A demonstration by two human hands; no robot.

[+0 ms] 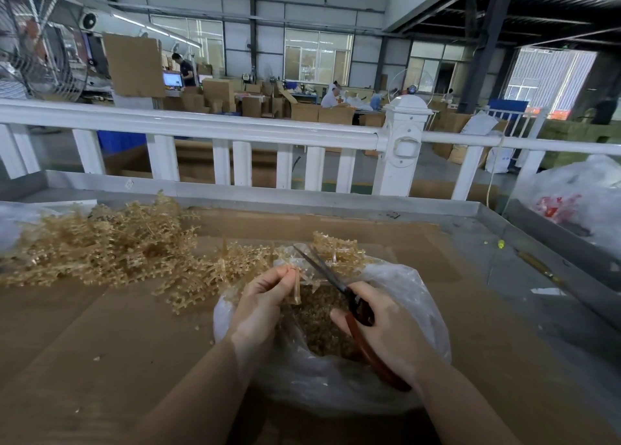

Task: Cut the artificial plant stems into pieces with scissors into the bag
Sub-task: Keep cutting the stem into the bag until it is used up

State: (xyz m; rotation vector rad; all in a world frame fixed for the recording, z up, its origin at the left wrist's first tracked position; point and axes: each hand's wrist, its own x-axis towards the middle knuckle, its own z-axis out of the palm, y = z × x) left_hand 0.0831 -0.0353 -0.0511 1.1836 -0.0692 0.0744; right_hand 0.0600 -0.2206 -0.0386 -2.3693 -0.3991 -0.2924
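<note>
**Cutting stem over bag**

Left hand (260, 298) pinches a tan translucent plastic stem (297, 288). Right hand (383, 327) grips red-handled steel scissors (339, 285), blades parted beside it. Clear plastic bag (413, 296) of cut pieces under both hands; uncut tan stem pile (100, 246) on the bench left of the left hand.

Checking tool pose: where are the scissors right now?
In the head view, the scissors sit right of centre in the right hand, blades angled up-left over the open plastic bag, beside the stem pinched by the left hand.
</note>
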